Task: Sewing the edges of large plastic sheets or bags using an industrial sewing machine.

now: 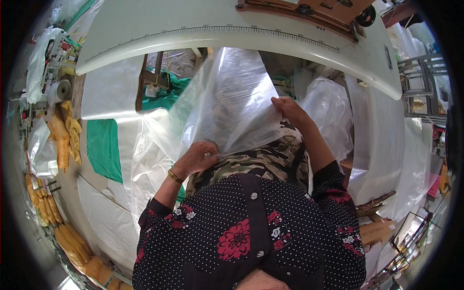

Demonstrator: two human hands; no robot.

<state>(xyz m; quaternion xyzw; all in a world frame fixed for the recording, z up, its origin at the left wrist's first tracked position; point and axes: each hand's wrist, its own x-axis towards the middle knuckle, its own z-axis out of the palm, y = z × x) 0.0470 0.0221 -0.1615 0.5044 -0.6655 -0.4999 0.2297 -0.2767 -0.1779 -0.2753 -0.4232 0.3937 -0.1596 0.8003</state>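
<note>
At nine o'clock, yellow bundles [63,140] lie stacked beside a green sheet [104,147]. Just left of centre, the left hand [197,157] pinches the clear plastic bag [227,104], which rises toward twelve. At two o'clock from it, the right hand [289,108] grasps the bag's edge.

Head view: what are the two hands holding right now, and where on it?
Both grip one clear plastic bag: the left hand pinches its lower edge near the lap, and the right hand holds its right edge higher up.
</note>
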